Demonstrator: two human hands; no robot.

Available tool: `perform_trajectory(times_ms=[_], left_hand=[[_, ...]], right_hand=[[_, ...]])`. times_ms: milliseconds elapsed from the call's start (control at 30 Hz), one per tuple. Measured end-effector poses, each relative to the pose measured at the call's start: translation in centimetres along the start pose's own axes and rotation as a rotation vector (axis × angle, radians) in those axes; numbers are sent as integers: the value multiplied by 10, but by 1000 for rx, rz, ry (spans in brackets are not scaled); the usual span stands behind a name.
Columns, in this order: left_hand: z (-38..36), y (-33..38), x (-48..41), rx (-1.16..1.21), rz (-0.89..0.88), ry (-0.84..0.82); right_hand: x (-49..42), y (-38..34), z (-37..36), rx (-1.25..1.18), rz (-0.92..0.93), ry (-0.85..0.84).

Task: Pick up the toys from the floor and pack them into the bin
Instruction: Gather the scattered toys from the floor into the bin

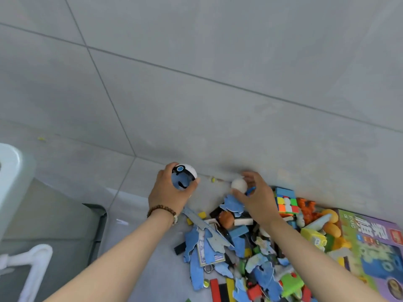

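Left hand (168, 192): fingers and thumb curled round a capsule ball (185, 174), held just above the floor.
Capsule ball: white shell, black band, blue button and blue window, turned toward the camera.
Left wrist: brown bead bracelet (162, 209).
Right hand (259, 199): fingertips pinch a small white ball (239, 185); a small blue piece (250, 190) is tucked against the same fingers, and I cannot tell what it is.
Right hand position: over the far edge of the toy pile (229, 247), well apart from the left hand.
Toy pile: lies on the floor under and between both forearms; torn blue foam pieces, black, red and yellow blocks, green bits, a brown-and-white rounded toy.
Puzzle cube (286, 202): coloured squares, just beside the right hand on its right, at the pile's far edge.
Orange toy (307, 208): next to the cube, further right.
Printed box (375, 247): flat on the floor at the right edge, touching the pile.
Yellow scrap (213, 179): alone on the floor between the two hands.
Bin (13, 177): pale plastic, only a corner in view at the left edge, well apart from the pile.
Floor (196, 83): large grey tiles with thin seams.
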State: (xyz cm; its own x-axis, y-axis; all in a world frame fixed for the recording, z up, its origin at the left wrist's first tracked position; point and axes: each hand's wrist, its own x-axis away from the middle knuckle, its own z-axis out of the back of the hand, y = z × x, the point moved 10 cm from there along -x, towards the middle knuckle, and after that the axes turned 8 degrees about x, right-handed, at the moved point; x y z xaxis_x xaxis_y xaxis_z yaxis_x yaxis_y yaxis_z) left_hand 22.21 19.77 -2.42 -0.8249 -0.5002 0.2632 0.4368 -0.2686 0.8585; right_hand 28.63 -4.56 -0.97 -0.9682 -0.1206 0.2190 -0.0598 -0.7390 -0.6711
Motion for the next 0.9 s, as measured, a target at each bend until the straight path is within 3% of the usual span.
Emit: perform_trajectory(times_ms=[133, 300, 433, 667, 900], left_hand=[[-35, 16, 16, -15, -8, -89], [-60, 18, 25, -29, -26, -118], [-66, 14, 23, -36, -22, -111], [-71, 7, 24, -64, -25, -120], [-73, 15, 26, -113, -40, -172]], right_hand=[[4, 33, 22, 23, -81, 70], [2, 44, 16, 122, -6, 124], [5, 57, 3, 259, 18, 17], [2, 59, 0, 139, -10, -129], [13, 55, 21, -133, -81, -41]])
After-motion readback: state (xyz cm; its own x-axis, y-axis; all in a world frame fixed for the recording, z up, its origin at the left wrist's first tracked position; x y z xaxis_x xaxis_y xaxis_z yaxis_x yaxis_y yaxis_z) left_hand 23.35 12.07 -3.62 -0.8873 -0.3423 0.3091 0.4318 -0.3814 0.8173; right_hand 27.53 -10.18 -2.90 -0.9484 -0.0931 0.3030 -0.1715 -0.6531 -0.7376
